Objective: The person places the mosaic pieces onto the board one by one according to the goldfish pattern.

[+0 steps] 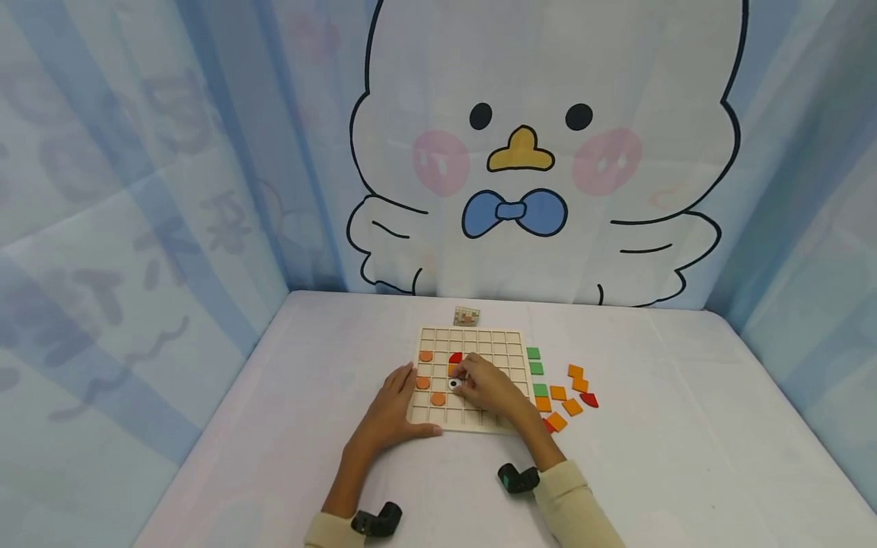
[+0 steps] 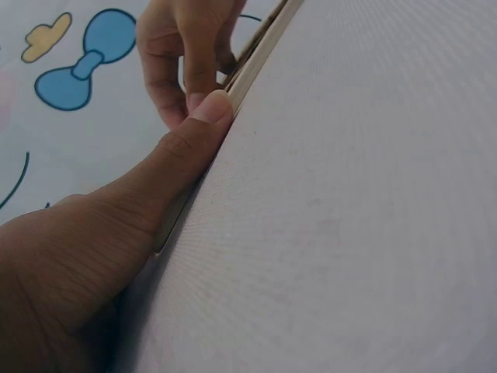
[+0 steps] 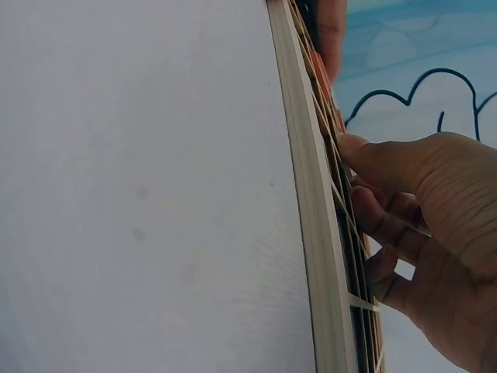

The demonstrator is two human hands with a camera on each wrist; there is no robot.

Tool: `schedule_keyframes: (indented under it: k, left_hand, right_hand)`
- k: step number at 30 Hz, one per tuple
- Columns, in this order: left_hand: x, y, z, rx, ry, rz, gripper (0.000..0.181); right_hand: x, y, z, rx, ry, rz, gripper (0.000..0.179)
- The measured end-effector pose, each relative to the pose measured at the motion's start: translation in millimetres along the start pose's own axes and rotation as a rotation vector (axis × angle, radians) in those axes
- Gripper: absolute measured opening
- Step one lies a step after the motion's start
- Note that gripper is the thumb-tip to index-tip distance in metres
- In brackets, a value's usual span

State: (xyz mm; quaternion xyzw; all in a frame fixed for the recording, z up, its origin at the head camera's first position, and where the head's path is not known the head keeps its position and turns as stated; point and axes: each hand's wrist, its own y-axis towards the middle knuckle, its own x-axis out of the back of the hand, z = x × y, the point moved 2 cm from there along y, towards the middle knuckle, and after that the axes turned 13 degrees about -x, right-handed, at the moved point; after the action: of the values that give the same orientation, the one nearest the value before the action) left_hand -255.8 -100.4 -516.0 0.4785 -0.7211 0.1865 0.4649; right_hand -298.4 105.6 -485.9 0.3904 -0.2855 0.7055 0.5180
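A pale wooden grid board (image 1: 479,423) lies on the table. My left hand (image 1: 389,411) rests against its near left corner, fingers stretched along the left side and the straight thumb (image 2: 190,136) on the front edge. Over the middle of the grid, my right hand (image 1: 489,387) pinches a white round piece with a black dot (image 1: 454,384) between thumb and fingers, right at the board's surface. Just beyond it sit an orange square (image 1: 452,370) and a red rounded piece (image 1: 455,358). Orange discs (image 1: 438,399) fill a few cells at the left.
Right of the board lie green squares (image 1: 534,353), several loose orange squares (image 1: 572,407) and red pieces (image 1: 589,399). A small patterned card (image 1: 467,317) lies behind the board. A curtain with a cartoon bird (image 1: 534,266) hangs at the table's back edge.
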Motion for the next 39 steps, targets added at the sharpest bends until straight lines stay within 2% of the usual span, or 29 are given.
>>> schedule_keyframes:
  k: [7, 22, 27, 39]
  left_hand:
    - [-0.7, -0.1, 1.8, -0.001, 0.007, -0.006, 0.122]
    - [4.0, 4.4, -1.2, 0.000, 0.003, -0.007, 0.122]
    - [2.3, 4.9, -2.1, -0.004, -0.004, -0.011, 0.123]
    - [-1.6, -0.4, -2.9, 0.030, -0.015, 0.004, 0.123]
  right_hand:
    - [0.4, 0.3, -0.2, 0.007, 0.009, 0.022, 0.018]
    - [7.0, 3.7, -2.3, 0.076, -0.002, 0.014, 0.019]
    - [10.4, 2.6, -4.9, 0.072, 0.015, 0.002, 0.018]
    - [28.1, -8.0, -16.4, 0.036, 0.052, -0.031, 0.016]
